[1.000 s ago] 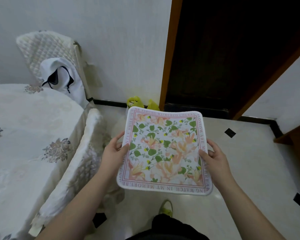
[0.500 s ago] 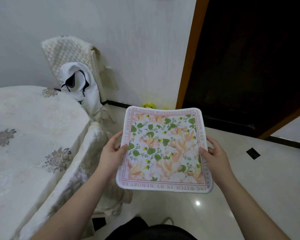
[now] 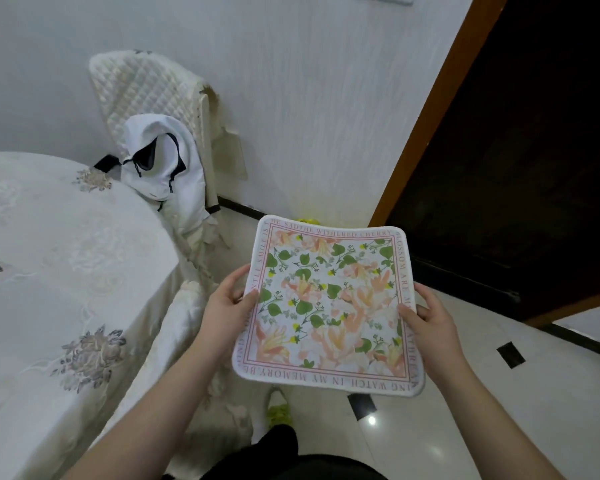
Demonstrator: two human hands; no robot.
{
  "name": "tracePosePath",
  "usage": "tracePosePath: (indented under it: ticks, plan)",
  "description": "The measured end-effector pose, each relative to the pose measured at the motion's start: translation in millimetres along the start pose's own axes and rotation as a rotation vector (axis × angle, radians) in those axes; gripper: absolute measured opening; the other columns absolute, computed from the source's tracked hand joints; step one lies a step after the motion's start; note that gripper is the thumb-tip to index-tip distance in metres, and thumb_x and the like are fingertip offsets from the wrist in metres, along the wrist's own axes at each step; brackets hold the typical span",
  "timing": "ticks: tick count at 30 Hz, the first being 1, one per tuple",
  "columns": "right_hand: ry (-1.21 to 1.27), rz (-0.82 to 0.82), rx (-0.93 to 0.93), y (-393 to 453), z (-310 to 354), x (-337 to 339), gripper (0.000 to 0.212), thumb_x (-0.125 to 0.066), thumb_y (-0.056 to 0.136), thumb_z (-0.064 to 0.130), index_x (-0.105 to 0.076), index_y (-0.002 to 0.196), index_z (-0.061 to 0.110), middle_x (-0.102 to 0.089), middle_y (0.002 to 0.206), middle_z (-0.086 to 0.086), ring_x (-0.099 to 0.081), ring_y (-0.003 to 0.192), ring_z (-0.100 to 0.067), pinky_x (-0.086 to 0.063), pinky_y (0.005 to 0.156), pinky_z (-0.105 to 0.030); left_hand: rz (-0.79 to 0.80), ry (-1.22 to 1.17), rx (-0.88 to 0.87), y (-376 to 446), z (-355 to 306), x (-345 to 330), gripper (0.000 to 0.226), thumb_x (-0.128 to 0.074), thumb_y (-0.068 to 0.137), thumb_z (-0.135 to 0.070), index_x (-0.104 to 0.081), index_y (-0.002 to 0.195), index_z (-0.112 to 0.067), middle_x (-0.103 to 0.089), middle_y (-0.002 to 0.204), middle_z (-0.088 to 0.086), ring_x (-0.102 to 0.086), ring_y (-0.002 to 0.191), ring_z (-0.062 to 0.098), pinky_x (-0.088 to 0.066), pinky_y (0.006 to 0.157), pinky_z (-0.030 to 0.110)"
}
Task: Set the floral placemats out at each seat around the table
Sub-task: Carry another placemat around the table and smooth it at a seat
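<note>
I hold the floral placemat [image 3: 329,306] flat in the air over the floor, my left hand [image 3: 227,311] gripping its nine o'clock edge and my right hand [image 3: 430,323] pinching its three o'clock edge. The table [image 3: 59,271] lies at my nine o'clock, apart from the mat.

table [image 3: 66,271] | white embroidered tablecloth [image 3: 84,355] covers it
</note>
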State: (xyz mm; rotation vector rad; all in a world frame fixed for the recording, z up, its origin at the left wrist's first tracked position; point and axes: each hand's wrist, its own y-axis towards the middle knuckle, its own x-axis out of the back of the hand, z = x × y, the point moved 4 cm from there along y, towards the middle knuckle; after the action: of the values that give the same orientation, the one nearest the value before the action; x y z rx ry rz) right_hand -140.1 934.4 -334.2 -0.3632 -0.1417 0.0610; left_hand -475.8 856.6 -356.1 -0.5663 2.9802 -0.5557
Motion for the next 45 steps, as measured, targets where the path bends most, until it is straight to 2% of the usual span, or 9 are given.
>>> tracePosePath:
  ticks: [6, 14, 18, 21, 25, 31, 35, 42, 45]
  plan:
    - [-0.022, 0.035, 0.039, 59.6, 37.3, -44.1, 0.042, -0.063, 0.095, 0.012, -0.055, 0.124, 0.041, -0.077, 0.093, 0.002, -0.076, 0.083, -0.022, -0.062, 0.061, -0.037, -0.046, 0.002, 0.006, 60.6, -26.7, 25.2, 0.044, -0.059, 0.099, -0.017, -0.055, 0.129, -0.049, -0.078, 0.100, 0.001, -0.077, 0.084, 0.031, -0.062, 0.071, 0.050]
    - [-0.020, 0.070, 0.040, 111.5, 66.8, -79.2, 0.041, -0.063, 0.095, 0.012, -0.056, 0.112, 0.048, -0.077, 0.096, 0.005, -0.075, 0.085, -0.019, -0.061, 0.060, -0.033, -0.094, -0.012, 0.010, 109.2, -47.0, 46.4, 0.047, -0.062, 0.097, -0.019, -0.055, 0.122, -0.058, -0.078, 0.098, 0.003, -0.077, 0.082, 0.031, -0.063, 0.065, 0.047]
    - [-0.073, 0.102, 0.046, 149.9, 80.4, -86.3, 0.043, -0.064, 0.094, 0.015, -0.053, 0.130, 0.038, -0.077, 0.097, 0.004, -0.075, 0.085, -0.019, -0.062, 0.066, -0.040, -0.132, -0.009, 0.019, 135.8, -52.6, 47.2, 0.048, -0.062, 0.097, -0.020, -0.055, 0.123, -0.060, -0.078, 0.099, 0.002, -0.077, 0.083, 0.031, -0.062, 0.070, 0.050]
    - [-0.080, 0.132, 0.040, 183.6, 90.4, -93.0, 0.044, -0.065, 0.094, 0.016, -0.054, 0.128, 0.042, -0.077, 0.098, 0.005, -0.075, 0.086, -0.020, -0.062, 0.069, -0.044, -0.168, -0.002, 0.019, 155.5, -60.2, 44.8, 0.049, -0.063, 0.096, -0.021, -0.054, 0.124, -0.060, -0.078, 0.097, -0.001, -0.077, 0.081, 0.028, -0.063, 0.066, 0.046]
    - [-0.081, 0.214, 0.021, 232.6, 106.4, -109.4, 0.045, -0.065, 0.094, 0.016, -0.057, 0.107, 0.058, -0.076, 0.096, 0.009, -0.076, 0.086, -0.020, -0.062, 0.067, -0.045, -0.237, -0.039, 0.016, 178.4, -76.7, 39.4, 0.047, -0.064, 0.096, -0.019, -0.057, 0.120, -0.058, -0.078, 0.100, -0.001, -0.077, 0.082, 0.028, -0.063, 0.066, 0.046]
    - [-0.075, 0.338, 0.031, 301.8, 138.4, -131.5, 0.043, -0.064, 0.094, 0.014, -0.056, 0.119, 0.048, -0.077, 0.094, 0.001, -0.076, 0.082, -0.022, -0.062, 0.059, -0.038, -0.355, -0.085, 0.026, 206.6, -105.2, 31.2, 0.045, -0.065, 0.096, -0.017, -0.058, 0.123, -0.051, -0.078, 0.103, 0.000, -0.077, 0.083, 0.028, -0.063, 0.063, 0.042]
    - [-0.094, 0.423, 0.019, 339.8, 151.3, -147.1, 0.043, -0.064, 0.095, 0.016, -0.053, 0.129, 0.040, -0.077, 0.095, 0.000, -0.076, 0.082, -0.025, -0.062, 0.061, -0.043, -0.413, -0.090, 0.023, 219.8, -120.0, 29.9, 0.046, -0.065, 0.095, -0.016, -0.054, 0.129, -0.046, -0.078, 0.101, 0.000, -0.077, 0.082, 0.028, -0.063, 0.060, 0.040]
    - [-0.146, 0.553, 0.003, 369.7, 156.8, -197.6, 0.046, -0.064, 0.094, 0.015, -0.052, 0.130, 0.041, -0.077, 0.094, 0.000, -0.076, 0.080, -0.027, -0.061, 0.059, -0.043, -0.573, -0.088, 0.036, 216.2, -117.0, 48.7, 0.041, -0.064, 0.096, -0.020, -0.055, 0.126, -0.047, -0.077, 0.099, -0.003, -0.077, 0.076, 0.026, -0.062, 0.056, 0.037]
    - [-0.178, 0.628, -0.003, 369.4, 159.8, -229.6, 0.042, -0.064, 0.094, 0.015, -0.055, 0.119, 0.048, -0.077, 0.095, -0.001, -0.076, 0.080, -0.027, -0.061, 0.058, -0.042, -0.646, -0.082, 0.062, 209.0, -108.1, 69.0, 0.039, -0.065, 0.095, -0.024, -0.056, 0.123, -0.050, -0.077, 0.099, 0.001, -0.077, 0.076, 0.026, -0.063, 0.057, 0.039]
